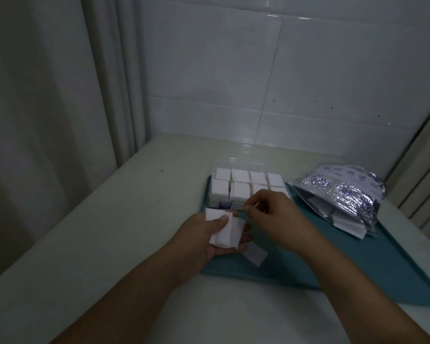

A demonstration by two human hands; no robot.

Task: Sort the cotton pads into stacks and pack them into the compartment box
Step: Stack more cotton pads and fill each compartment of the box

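A clear compartment box sits at the tray's far end, packed with white square cotton pad stacks. A small pad stack is gripped in the left hand; one loose pad lies below.

You are in what looks like a home bathroom or washroom corner. Glossy white wall tiles rise behind a pale counter, with a curtain hanging at your left.

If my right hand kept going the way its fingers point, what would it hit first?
Probably the cotton pads gripped in the left hand; the right hand points left toward them, fingertips nearly there, though depth is unclear.
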